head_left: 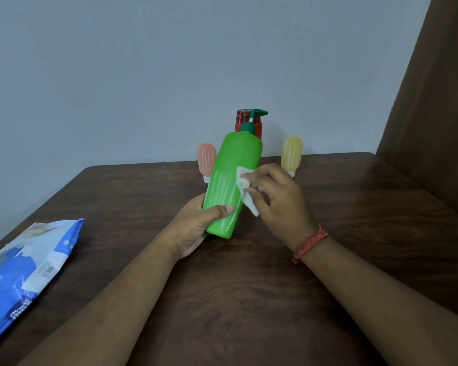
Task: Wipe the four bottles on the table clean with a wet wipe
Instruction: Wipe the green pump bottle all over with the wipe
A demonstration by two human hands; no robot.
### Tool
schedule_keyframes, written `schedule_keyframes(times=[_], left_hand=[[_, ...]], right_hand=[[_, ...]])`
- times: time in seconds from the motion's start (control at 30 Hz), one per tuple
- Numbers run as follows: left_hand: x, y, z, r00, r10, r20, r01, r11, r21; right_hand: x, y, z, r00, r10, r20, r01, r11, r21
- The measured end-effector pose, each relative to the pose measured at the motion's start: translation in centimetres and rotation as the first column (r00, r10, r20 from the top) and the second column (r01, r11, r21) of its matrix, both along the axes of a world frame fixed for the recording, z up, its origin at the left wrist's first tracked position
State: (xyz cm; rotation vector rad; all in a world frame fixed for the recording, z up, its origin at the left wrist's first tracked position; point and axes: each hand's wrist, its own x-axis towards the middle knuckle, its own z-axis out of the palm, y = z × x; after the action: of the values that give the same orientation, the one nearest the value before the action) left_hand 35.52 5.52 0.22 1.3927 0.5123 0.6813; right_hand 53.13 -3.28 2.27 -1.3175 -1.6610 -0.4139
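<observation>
Plainly the green pump bottle (230,186) is the one being cleaned at this moment; it is lifted off the wooden table (354,202) and tilted, pump head leaning away toward the wall, which turns its broad front face up to the person. The left hand (196,228) grips the bottle's lower end, thumb laid across the front and fingers wrapped behind — a hold low enough, I judge, to leave most of the body free for wiping. The right hand (278,196) has its fingers curled round a crumpled white wet wipe (245,188) and presses it against the bottle's right side about midway up; pale glossy streaks on the green face may be moisture, though that is a guess. A red thread band (311,244) sits on the right wrist.

Three more bottles stand near the table's far edge, well apart from the hands: a small pink bottle (206,159) on the left and a small yellow bottle (291,154) on the right, each resting cap-down, and a dark red bottle (245,121) mostly hidden behind the green one; set back there, they leave working room in front. The blue wipes packet (24,276) lies at the left edge — within the left arm's reach should a fresh wipe be needed.
</observation>
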Motion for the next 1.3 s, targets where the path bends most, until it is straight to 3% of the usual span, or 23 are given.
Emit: schedule_keyframes(times=[0.07,0.2,0.33,0.5,0.63,0.77,0.9,1.03,1.17,1.3], left_hand=[[0.0,0.0,0.0,1.0,-0.007,-0.012,0.007,1.0,0.01],[-0.3,0.3,-0.1,0.999,-0.033,0.039,0.034,0.999,-0.033],[-0.3,0.1,0.1,0.999,-0.043,-0.001,0.043,0.999,0.011],[-0.2,0.0,0.0,0.999,-0.04,0.003,0.04,0.999,0.027],[0.0,-0.3,-0.1,0.999,-0.033,-0.032,0.036,0.995,0.095],[0.0,-0.3,-0.1,0.999,-0.034,-0.026,0.036,0.994,0.104],[0.0,-0.3,-0.1,0.998,-0.03,-0.057,0.037,0.99,0.134],[-0.1,-0.1,-0.1,0.999,-0.034,-0.023,0.036,0.995,0.091],[0.0,-0.2,-0.1,0.999,-0.017,-0.03,0.02,0.995,0.102],[-0.1,-0.2,0.0,1.0,-0.023,0.01,0.022,0.998,0.051]], right_hand=[[0.0,0.0,0.1,0.998,-0.033,-0.053,0.034,0.999,0.015],[-1.0,-0.2,-0.6,0.993,0.091,0.069,-0.088,0.995,-0.054],[-0.2,0.3,-0.1,0.998,-0.054,-0.034,0.054,0.999,0.001],[-0.7,0.2,-0.5,0.99,0.007,0.144,-0.004,1.0,-0.023],[0.1,0.9,0.0,0.993,-0.112,0.028,0.112,0.994,0.013],[-0.7,0.5,-0.2,0.976,-0.012,0.216,0.01,1.0,0.012],[-0.2,0.8,0.4,0.986,-0.143,0.089,0.135,0.987,0.083],[-0.9,0.2,-0.4,0.961,0.021,0.275,-0.029,0.999,0.024],[-0.7,0.7,0.4,0.98,-0.117,0.158,0.106,0.991,0.075],[-1.4,0.0,-0.4,0.967,0.032,0.251,-0.029,0.999,-0.013]])
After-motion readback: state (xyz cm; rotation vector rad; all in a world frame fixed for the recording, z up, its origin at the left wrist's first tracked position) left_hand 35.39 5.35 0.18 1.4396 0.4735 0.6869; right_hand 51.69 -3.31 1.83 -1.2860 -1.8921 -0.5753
